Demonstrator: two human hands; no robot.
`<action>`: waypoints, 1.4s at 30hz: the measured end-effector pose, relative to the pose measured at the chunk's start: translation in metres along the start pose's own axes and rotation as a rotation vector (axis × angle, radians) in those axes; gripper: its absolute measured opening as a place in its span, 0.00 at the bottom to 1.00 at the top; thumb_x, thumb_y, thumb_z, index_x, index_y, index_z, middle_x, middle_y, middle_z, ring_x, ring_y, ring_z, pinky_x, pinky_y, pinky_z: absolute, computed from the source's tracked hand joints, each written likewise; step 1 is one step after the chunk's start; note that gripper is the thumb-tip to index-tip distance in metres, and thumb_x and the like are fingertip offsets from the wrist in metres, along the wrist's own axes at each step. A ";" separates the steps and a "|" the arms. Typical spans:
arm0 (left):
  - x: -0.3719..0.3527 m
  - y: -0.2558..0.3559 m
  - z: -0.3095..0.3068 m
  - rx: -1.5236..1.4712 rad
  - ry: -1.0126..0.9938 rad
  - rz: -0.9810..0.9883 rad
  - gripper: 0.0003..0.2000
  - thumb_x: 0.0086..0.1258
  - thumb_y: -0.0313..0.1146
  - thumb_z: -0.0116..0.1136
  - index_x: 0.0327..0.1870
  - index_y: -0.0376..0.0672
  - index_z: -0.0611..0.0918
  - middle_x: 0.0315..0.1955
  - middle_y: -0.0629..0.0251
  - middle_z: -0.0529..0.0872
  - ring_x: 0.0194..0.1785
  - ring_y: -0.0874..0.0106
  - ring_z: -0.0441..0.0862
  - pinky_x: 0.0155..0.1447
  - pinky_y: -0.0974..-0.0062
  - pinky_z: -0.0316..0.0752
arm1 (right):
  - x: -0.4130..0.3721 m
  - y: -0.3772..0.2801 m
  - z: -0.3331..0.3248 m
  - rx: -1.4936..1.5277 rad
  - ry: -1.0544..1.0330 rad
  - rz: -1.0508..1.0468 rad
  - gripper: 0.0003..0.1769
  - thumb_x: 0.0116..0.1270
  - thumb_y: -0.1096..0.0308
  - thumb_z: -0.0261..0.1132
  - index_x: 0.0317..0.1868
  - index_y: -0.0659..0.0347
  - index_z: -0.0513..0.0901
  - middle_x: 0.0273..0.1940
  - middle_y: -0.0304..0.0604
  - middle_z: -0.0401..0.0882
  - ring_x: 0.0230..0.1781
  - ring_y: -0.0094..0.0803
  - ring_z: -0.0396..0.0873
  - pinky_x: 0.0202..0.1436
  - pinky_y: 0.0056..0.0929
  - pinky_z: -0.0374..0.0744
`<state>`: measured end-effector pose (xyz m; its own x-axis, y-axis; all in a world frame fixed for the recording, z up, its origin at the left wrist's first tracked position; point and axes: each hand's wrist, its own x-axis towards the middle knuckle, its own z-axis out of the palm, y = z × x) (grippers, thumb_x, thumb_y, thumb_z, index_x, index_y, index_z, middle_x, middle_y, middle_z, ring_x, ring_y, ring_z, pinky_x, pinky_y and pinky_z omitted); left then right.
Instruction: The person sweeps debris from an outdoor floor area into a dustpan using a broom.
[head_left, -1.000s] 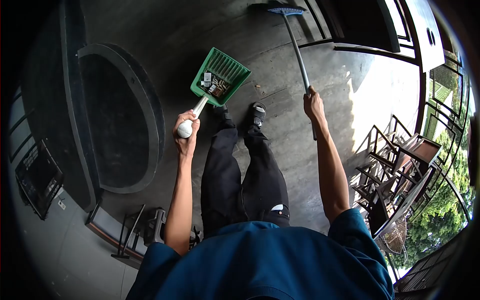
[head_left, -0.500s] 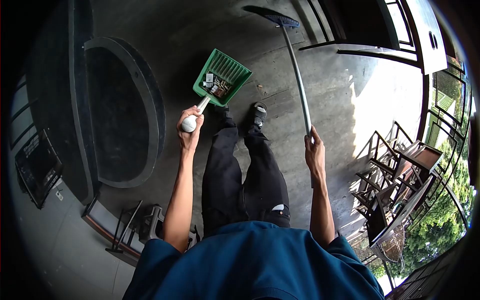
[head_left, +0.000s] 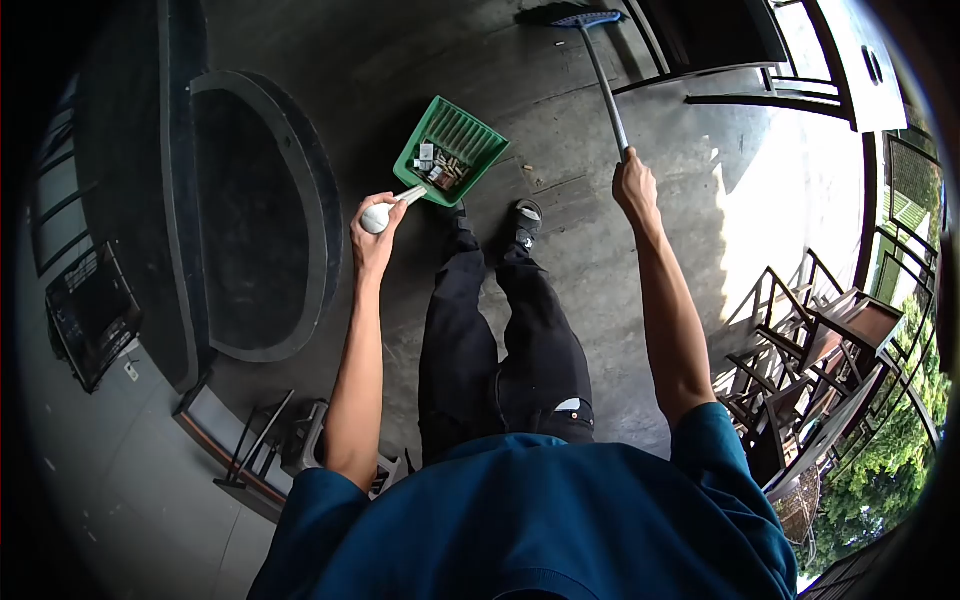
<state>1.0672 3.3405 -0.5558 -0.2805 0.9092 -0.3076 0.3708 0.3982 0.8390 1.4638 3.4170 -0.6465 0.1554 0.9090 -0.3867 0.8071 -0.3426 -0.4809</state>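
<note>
Since half a second ago the right hand [head_left: 635, 187] has pushed forward from beside the right knee, so the arm is now stretched out and the broom [head_left: 606, 85] reaches farther across the floor [head_left: 560, 290]. Its head lies at the far edge of the floor, by the dark frames there. The right fingers are clenched around the grey shaft, low on its length.

The left hand [head_left: 372, 235] has barely shifted. Its fingers are wrapped tight around the white knob at the end of the handle of the dustpan [head_left: 462, 135]. The green pan sits just ahead of the 2 shoes [head_left: 527, 220], tilted with its ribbed mouth pointing away from the person; whether it touches the floor cannot be told. Litter [head_left: 438, 167] is heaped at the pan's near end, against the handle.

A small scrap [head_left: 527, 167] lies on the floor between pan and broom shaft. A dark oval mat [head_left: 255, 220] covers the floor's left side, and chairs [head_left: 800, 340] stand along its sunlit right edge.
</note>
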 end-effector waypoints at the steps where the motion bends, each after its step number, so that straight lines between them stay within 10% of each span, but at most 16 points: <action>1: 0.000 0.003 0.001 -0.026 0.011 -0.044 0.08 0.62 0.33 0.63 0.34 0.39 0.78 0.42 0.63 0.82 0.45 0.75 0.77 0.50 0.79 0.70 | -0.014 0.006 0.004 0.004 0.003 -0.031 0.18 0.65 0.68 0.51 0.54 0.64 0.69 0.29 0.64 0.77 0.31 0.61 0.76 0.32 0.51 0.73; 12: -0.026 -0.021 -0.023 -0.024 0.036 0.007 0.05 0.61 0.27 0.60 0.35 0.40 0.78 0.45 0.63 0.82 0.50 0.72 0.76 0.53 0.78 0.69 | -0.209 0.009 -0.052 0.054 -0.267 0.207 0.23 0.66 0.70 0.53 0.62 0.62 0.65 0.26 0.62 0.75 0.26 0.57 0.75 0.29 0.44 0.72; 19: -0.067 -0.039 -0.040 -0.127 0.111 -0.084 0.05 0.61 0.26 0.60 0.35 0.40 0.77 0.47 0.62 0.81 0.52 0.70 0.76 0.56 0.75 0.69 | -0.198 -0.032 -0.067 0.137 -0.176 0.181 0.23 0.66 0.70 0.55 0.63 0.57 0.69 0.21 0.56 0.63 0.18 0.33 0.61 0.27 0.31 0.69; 21: -0.077 -0.048 -0.040 -0.148 0.134 -0.097 0.05 0.61 0.27 0.60 0.35 0.40 0.77 0.47 0.62 0.81 0.53 0.69 0.76 0.56 0.75 0.69 | -0.168 -0.057 -0.063 0.155 -0.183 0.149 0.25 0.64 0.74 0.55 0.63 0.58 0.67 0.26 0.65 0.71 0.25 0.56 0.73 0.32 0.36 0.73; 28: -0.107 -0.067 -0.049 -0.229 0.273 -0.083 0.06 0.59 0.24 0.61 0.35 0.39 0.77 0.47 0.57 0.81 0.53 0.67 0.76 0.55 0.72 0.70 | -0.027 -0.093 0.030 -0.030 -0.046 -0.192 0.26 0.61 0.67 0.53 0.62 0.57 0.68 0.29 0.62 0.78 0.31 0.58 0.76 0.35 0.46 0.75; 36: -0.130 -0.090 -0.066 -0.260 0.345 0.010 0.08 0.58 0.24 0.63 0.36 0.39 0.77 0.45 0.57 0.81 0.53 0.63 0.76 0.55 0.71 0.70 | -0.048 -0.083 0.057 0.039 -0.349 0.005 0.29 0.66 0.63 0.52 0.68 0.46 0.62 0.15 0.37 0.66 0.12 0.28 0.68 0.15 0.31 0.70; 42: -0.149 -0.102 -0.093 -0.253 0.388 0.047 0.09 0.57 0.24 0.64 0.36 0.40 0.76 0.43 0.58 0.80 0.53 0.61 0.77 0.54 0.69 0.71 | -0.173 -0.012 0.044 -0.205 -0.273 -0.069 0.28 0.67 0.60 0.54 0.68 0.45 0.63 0.15 0.37 0.66 0.12 0.26 0.66 0.15 0.31 0.66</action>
<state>0.9888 3.1530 -0.5536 -0.5970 0.7938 -0.1162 0.1770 0.2716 0.9460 1.4019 3.2536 -0.6082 -0.0392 0.8221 -0.5680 0.9122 -0.2026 -0.3562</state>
